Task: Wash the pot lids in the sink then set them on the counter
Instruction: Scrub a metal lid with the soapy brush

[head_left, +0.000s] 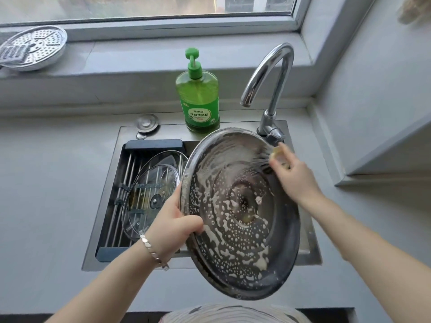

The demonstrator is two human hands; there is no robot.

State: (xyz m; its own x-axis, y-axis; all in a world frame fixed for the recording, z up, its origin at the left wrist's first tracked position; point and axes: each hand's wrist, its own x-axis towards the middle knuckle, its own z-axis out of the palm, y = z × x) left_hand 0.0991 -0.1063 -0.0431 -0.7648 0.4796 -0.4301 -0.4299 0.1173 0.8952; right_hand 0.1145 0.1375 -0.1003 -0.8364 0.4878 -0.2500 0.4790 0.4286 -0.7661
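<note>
A large metal pot lid [240, 241], its inner side covered in soap foam, is tilted over the sink [105, 229]. My left hand [175, 222] grips its left rim. My right hand [296, 178] holds a yellow sponge [278, 152] against the lid's upper right edge; the hand is blurred. Two glass lids lie on the roll-up drying rack [128, 178] in the sink: one [149, 199] with a dark knob in front, another [168, 157] partly behind it.
A green dish soap bottle [198, 96] stands behind the sink, beside the chrome tap [270, 89]. A sink plug [147, 123] lies at the back rim. A perforated steamer plate [32, 47] rests on the windowsill. Grey counter [46, 183] lies on both sides.
</note>
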